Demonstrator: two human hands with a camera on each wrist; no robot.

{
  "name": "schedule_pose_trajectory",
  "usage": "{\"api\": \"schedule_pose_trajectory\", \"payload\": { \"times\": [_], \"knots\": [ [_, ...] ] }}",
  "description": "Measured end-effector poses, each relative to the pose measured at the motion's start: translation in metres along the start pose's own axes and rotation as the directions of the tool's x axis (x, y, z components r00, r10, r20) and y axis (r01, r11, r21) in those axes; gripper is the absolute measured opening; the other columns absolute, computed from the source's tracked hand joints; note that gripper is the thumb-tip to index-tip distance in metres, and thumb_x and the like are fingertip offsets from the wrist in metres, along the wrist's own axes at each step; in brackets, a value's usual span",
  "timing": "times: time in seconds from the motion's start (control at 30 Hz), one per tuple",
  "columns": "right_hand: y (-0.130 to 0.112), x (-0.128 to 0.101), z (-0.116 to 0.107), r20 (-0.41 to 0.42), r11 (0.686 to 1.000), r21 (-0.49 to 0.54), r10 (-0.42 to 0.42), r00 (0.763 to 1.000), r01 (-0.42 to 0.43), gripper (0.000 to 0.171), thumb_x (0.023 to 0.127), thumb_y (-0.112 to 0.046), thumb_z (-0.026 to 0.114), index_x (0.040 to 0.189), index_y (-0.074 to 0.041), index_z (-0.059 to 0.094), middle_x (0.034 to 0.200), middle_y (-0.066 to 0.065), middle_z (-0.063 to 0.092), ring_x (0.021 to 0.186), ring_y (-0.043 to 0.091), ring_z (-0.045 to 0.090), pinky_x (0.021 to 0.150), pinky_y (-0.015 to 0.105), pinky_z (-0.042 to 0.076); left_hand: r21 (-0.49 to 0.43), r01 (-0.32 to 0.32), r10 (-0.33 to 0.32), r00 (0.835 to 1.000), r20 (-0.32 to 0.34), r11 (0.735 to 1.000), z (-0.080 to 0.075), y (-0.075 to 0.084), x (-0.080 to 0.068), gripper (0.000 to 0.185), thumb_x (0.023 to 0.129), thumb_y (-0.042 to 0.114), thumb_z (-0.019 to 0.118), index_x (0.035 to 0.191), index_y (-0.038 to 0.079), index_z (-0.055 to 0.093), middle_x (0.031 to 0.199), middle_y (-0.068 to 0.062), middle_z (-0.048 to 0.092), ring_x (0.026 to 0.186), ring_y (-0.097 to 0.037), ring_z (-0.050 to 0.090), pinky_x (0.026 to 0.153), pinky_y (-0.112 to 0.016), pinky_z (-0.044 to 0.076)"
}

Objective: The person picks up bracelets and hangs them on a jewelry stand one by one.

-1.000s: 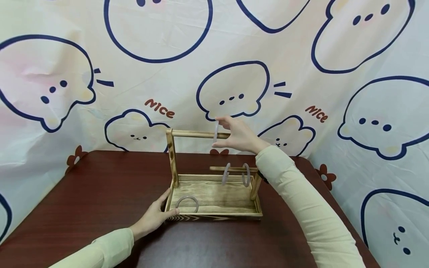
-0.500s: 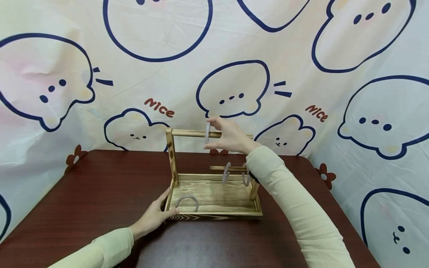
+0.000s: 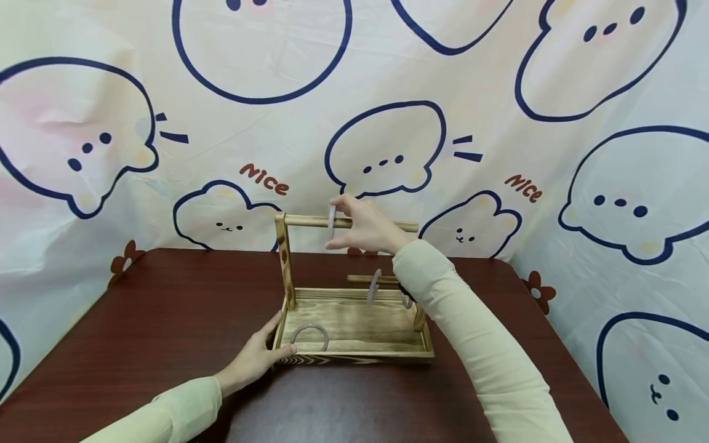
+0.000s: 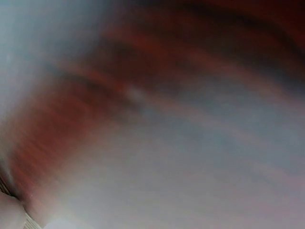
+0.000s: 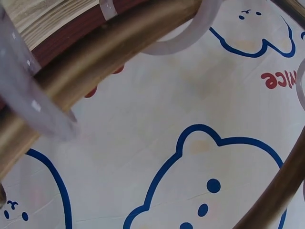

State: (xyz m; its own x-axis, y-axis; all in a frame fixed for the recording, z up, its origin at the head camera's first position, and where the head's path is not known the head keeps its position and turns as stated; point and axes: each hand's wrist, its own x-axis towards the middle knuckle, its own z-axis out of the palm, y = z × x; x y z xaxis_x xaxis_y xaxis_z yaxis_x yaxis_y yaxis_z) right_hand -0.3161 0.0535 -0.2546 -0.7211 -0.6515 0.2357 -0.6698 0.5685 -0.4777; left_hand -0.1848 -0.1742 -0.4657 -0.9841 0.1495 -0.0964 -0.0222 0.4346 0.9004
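Observation:
My right hand (image 3: 368, 224) pinches a pale lavender bangle (image 3: 332, 223) between thumb and fingers at the upper bar of a wooden bangle stand (image 3: 285, 261). The bangle stands upright across that bar, near its left part. At the tray's front left corner my left hand (image 3: 256, 357) grips the stand, thumb on the front rim. Another bangle (image 3: 309, 325) rests in the tray's left end. Two more hang on the lower bar (image 3: 359, 279): one bangle (image 3: 373, 288) in plain view, the other partly hidden behind my right wrist. Close up, the right wrist view shows a bangle (image 5: 33, 100) around a bar.
The stand sits on a dark red-brown table (image 3: 194, 295). Behind and beside it hangs a pale cloth (image 3: 293, 141) with cartoon outlines. The left wrist view is mostly blurred, with a sliver of hand (image 4: 10, 213) at its lower left.
My right hand has moved left along the upper bar with the bangle, and my right wrist now covers part of the right bangle on the lower bar. My left hand stays put.

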Motion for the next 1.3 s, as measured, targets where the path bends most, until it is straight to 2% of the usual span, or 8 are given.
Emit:
{"api": "schedule_pose_trajectory", "payload": {
  "times": [0.23,0.37,0.43,0.53,0.7,0.77,1.23,1.3],
  "knots": [
    [0.0003,0.0044,0.0058,0.01,0.999,-0.025,-0.034,0.999,0.034,0.077,0.066,-0.034,0.082,0.129,-0.009,0.045,0.134,0.004,0.051,0.124,0.017,0.047,0.103,0.029,0.037,0.054,-0.007,0.007,1.0,-0.007,0.999,0.0,-0.0002,0.001,0.087,0.084,0.031,0.066,0.148,0.012,0.012,0.153,-0.015,0.011,0.061,-0.016,0.045,0.077,-0.031,0.041],
    [0.0007,0.0047,0.008,0.02,0.999,-0.036,-0.029,0.999,0.03,0.078,0.065,-0.036,0.082,0.128,-0.01,0.047,0.134,0.004,0.05,0.124,0.016,0.047,0.103,0.029,0.036,0.03,-0.003,0.003,1.0,0.0,1.0,0.0009,-0.0018,0.0002,0.088,0.083,0.029,0.067,0.149,0.012,0.011,0.153,-0.015,0.011,0.042,-0.011,0.031,0.07,-0.027,0.044],
    [0.0008,0.0047,0.0091,0.021,0.998,-0.047,-0.029,0.999,0.03,0.078,0.064,-0.035,0.082,0.128,-0.01,0.047,0.133,0.004,0.051,0.123,0.016,0.048,0.103,0.029,0.036,0.0,-0.002,0.002,1.0,0.002,1.0,0.0014,-0.002,-0.0003,0.088,0.083,0.027,0.068,0.149,0.012,0.011,0.153,-0.016,0.01,0.038,-0.011,0.03,0.055,-0.027,0.045],
    [0.0,0.0049,0.0101,0.028,0.997,-0.073,-0.026,0.999,0.028,0.077,0.065,-0.035,0.082,0.129,-0.01,0.047,0.131,0.004,0.053,0.121,0.016,0.049,0.102,0.028,0.037,0.002,-0.009,0.009,1.0,-0.006,1.0,0.0013,-0.0012,-0.0011,0.088,0.083,0.027,0.068,0.149,0.012,0.011,0.153,-0.016,0.011,0.043,-0.011,0.037,0.06,-0.025,0.045],
    [-0.0009,0.0062,0.0103,0.056,0.99,-0.141,0.004,0.998,0.004,0.079,0.065,-0.04,0.081,0.13,-0.013,0.046,0.128,0.002,0.056,0.117,0.015,0.052,0.099,0.028,0.039,0.009,-0.015,0.015,1.0,-0.003,1.0,0.0002,-0.0004,-0.0016,0.087,0.084,0.027,0.067,0.149,0.012,0.011,0.153,-0.016,0.011,0.043,-0.012,0.038,0.053,-0.026,0.044],
    [-0.0015,0.007,0.0098,0.06,0.987,-0.159,0.014,0.998,-0.004,0.079,0.065,-0.042,0.08,0.131,-0.014,0.046,0.128,0.001,0.056,0.117,0.015,0.052,0.099,0.029,0.039,-0.024,-0.011,0.012,1.0,0.007,1.0,0.0001,-0.0008,-0.0016,0.087,0.084,0.025,0.067,0.149,0.012,0.01,0.153,-0.018,0.011,0.036,-0.011,0.031,0.04,-0.026,0.039],
    [-0.0039,0.0072,0.0081,0.101,0.983,-0.182,0.05,0.994,-0.031,0.092,0.068,-0.043,0.078,0.142,-0.014,0.033,0.139,0.003,0.047,0.126,0.016,0.045,0.104,0.031,0.035,-0.012,-0.007,0.007,1.0,-0.003,1.0,0.0007,-0.0009,0.0,0.087,0.084,0.023,0.067,0.148,0.01,0.01,0.153,-0.017,0.011,0.037,-0.009,0.03,0.042,-0.025,0.039],
    [-0.0035,0.0073,0.0081,0.104,0.984,-0.177,0.049,0.993,-0.03,0.095,0.068,-0.044,0.078,0.144,-0.014,0.029,0.141,0.003,0.043,0.128,0.017,0.042,0.106,0.032,0.033,0.019,-0.006,0.006,1.0,-0.011,1.0,0.0008,-0.0006,0.0,0.086,0.084,0.024,0.067,0.148,0.01,0.011,0.153,-0.015,0.013,0.045,-0.01,0.041,0.052,-0.023,0.044]
  ]
}}
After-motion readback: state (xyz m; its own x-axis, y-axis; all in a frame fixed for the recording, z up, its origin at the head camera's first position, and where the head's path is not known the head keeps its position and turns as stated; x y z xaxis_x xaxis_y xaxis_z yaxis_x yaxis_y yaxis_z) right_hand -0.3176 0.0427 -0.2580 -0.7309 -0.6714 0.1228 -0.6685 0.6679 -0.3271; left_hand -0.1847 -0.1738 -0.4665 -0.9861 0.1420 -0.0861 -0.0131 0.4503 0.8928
